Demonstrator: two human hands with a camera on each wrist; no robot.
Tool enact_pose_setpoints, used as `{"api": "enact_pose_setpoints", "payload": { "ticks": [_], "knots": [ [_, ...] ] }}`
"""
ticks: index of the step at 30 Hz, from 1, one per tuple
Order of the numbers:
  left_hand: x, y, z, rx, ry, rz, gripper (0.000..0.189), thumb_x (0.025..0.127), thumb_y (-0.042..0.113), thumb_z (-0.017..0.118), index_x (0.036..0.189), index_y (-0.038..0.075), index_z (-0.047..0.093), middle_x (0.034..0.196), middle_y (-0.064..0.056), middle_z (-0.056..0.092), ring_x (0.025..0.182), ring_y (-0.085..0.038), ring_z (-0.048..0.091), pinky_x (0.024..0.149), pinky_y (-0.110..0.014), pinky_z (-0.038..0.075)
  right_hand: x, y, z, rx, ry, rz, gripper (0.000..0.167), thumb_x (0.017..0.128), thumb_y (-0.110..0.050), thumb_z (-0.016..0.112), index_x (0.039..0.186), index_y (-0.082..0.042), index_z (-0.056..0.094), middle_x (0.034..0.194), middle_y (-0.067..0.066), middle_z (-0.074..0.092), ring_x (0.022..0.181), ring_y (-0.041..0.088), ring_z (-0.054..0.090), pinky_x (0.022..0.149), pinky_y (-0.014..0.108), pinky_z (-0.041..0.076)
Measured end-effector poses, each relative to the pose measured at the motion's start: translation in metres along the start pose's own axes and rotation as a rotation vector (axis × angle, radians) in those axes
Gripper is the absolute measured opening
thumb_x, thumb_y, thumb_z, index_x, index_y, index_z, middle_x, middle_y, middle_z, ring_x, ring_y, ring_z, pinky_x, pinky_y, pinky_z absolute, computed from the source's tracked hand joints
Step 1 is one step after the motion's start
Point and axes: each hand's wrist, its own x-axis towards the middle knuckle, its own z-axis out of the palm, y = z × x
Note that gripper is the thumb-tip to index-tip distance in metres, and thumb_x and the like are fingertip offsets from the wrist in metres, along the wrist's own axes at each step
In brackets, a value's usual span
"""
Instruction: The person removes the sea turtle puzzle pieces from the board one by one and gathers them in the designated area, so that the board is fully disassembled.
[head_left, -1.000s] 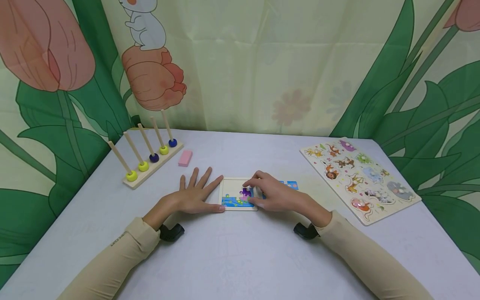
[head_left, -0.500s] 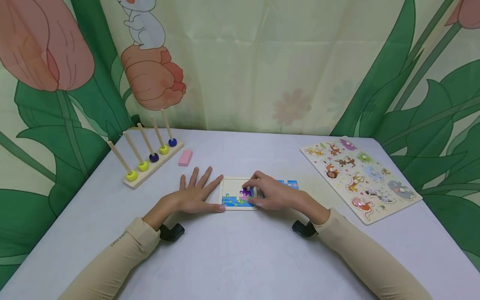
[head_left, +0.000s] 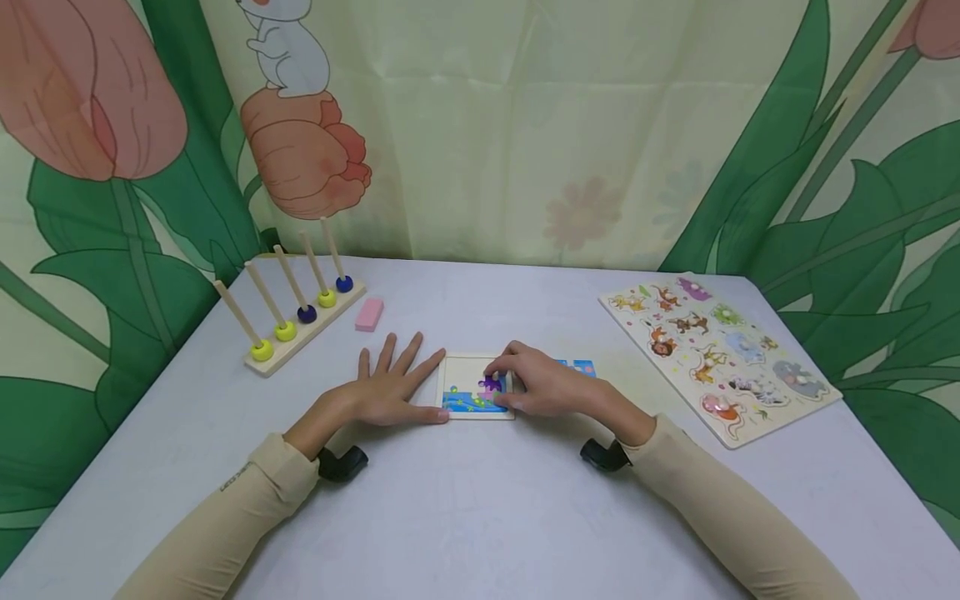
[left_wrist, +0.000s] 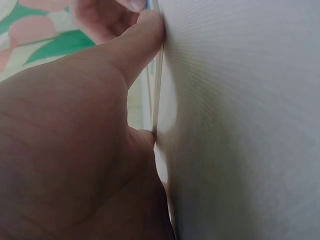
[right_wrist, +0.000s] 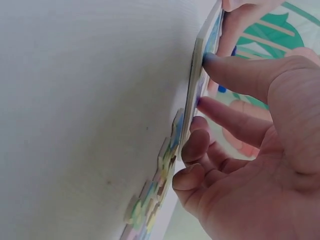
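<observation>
A small jigsaw puzzle in a pale wooden frame (head_left: 468, 362) lies flat on the table, with blue pieces along its near side. My left hand (head_left: 390, 396) is spread palm down at the frame's left side; its thumb and index fingertip touch the frame's edge. Over the right part of the frame, my right hand (head_left: 543, 383) has its thumb and index finger at a purple puzzle piece (head_left: 491, 384). In the right wrist view, the thumb (right_wrist: 235, 72) and index fingertip touch the puzzle surface, and the other fingers curl. The right hand hides part of the puzzle.
Loose puzzle pieces (right_wrist: 150, 200) lie on the table just right of the frame. A peg stand (head_left: 296, 346) with yellow and blue beads is at the back left, beside a pink block (head_left: 369, 315). An animal puzzle board (head_left: 720, 358) lies at the right. A printed curtain (head_left: 480, 167) hangs behind.
The right wrist has shifted very slightly left while its fingertips stay at the purple piece. The left hand keeps its place at the frame.
</observation>
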Motion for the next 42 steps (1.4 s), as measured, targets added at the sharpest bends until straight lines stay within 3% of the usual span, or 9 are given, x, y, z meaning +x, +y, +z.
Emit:
{"api": "enact_pose_setpoints", "payload": {
  "ticks": [7,15,26,42],
  "knots": [
    [0.0023,-0.0014,0.0012,0.003,0.001,-0.002,0.109,0.086,0.088,0.056,0.170,0.042,0.005,0.179,-0.004,-0.020,0.161,-0.046,-0.029,0.120,-0.080,-0.017,-0.0018,-0.0004,0.0023,0.034,0.021,0.040,0.036,0.098,-0.022,0.076,0.133,-0.014,0.070,0.122,0.008,0.059,0.091,0.016,0.053,0.083,0.029,0.046],
    [0.0006,-0.0009,0.0014,-0.005,0.007,0.001,0.107,0.087,0.086,0.057,0.170,0.042,0.005,0.179,-0.005,-0.020,0.162,-0.046,-0.028,0.120,-0.079,-0.017,-0.0031,-0.0013,0.0019,-0.008,0.057,0.032,0.038,0.096,-0.024,0.079,0.133,-0.018,0.071,0.119,0.008,0.061,0.092,0.016,0.054,0.083,0.030,0.047],
    [-0.0019,0.0017,-0.0020,-0.017,0.000,0.004,0.108,0.087,0.085,0.058,0.171,0.039,0.007,0.180,-0.007,-0.019,0.161,-0.046,-0.028,0.120,-0.080,-0.017,-0.0042,-0.0047,0.0014,0.007,0.049,0.066,0.045,0.096,-0.024,0.080,0.139,-0.018,0.071,0.121,0.005,0.060,0.092,0.016,0.053,0.079,0.027,0.046],
    [0.0005,-0.0003,0.0008,-0.005,0.004,-0.001,0.108,0.086,0.087,0.056,0.170,0.041,0.006,0.180,-0.006,-0.018,0.162,-0.046,-0.027,0.121,-0.080,-0.016,-0.0042,-0.0034,-0.0011,-0.032,0.029,0.021,0.045,0.097,-0.015,0.078,0.141,-0.013,0.069,0.122,0.009,0.057,0.089,0.015,0.051,0.078,0.025,0.045]
  ]
}}
